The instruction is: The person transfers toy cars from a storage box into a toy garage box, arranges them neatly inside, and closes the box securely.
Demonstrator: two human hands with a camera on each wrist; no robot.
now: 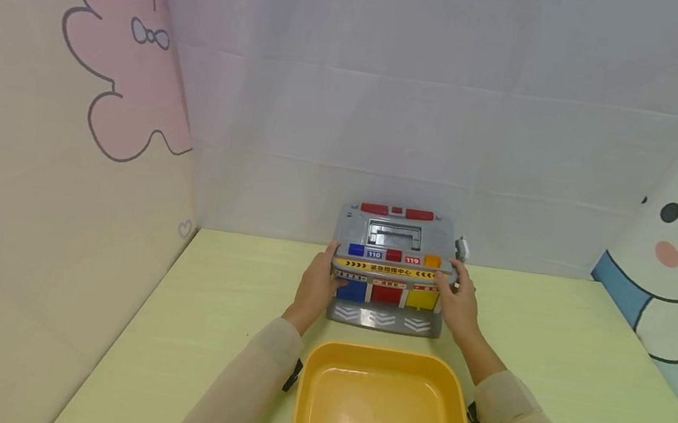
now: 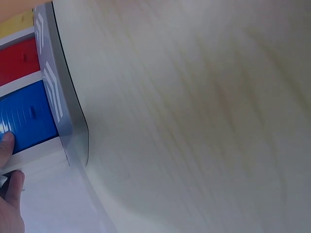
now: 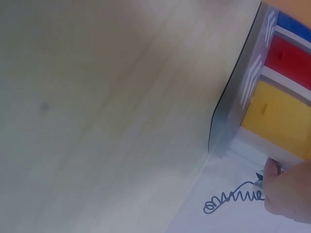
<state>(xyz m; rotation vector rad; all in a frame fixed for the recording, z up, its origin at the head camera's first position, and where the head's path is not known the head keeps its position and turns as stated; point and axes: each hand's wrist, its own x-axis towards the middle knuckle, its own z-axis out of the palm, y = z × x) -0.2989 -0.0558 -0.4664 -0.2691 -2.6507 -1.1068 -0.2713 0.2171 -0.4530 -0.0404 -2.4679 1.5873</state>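
Observation:
A grey toy emergency station (image 1: 390, 271) stands at the back of the table against the curtain. Blue (image 2: 30, 114), red (image 1: 386, 295) and yellow (image 3: 279, 116) doors line its front, above a grey ramp with white chevrons. My left hand (image 1: 316, 287) grips its left side, with the thumb on the front beside the blue door. On the opposite side my right hand (image 1: 459, 304) holds the upper right edge, thumb on the front of the yellow sign band. A dark coiled cord (image 3: 238, 196) shows beside the right hand in the right wrist view.
Between my forearms a yellow plastic tray (image 1: 384, 360) sits in front of the toy on the pale green table (image 1: 219, 339). A small white and grey part (image 1: 462, 248) sticks out at the toy's right side. Curtains (image 1: 352, 113) enclose the back and both sides.

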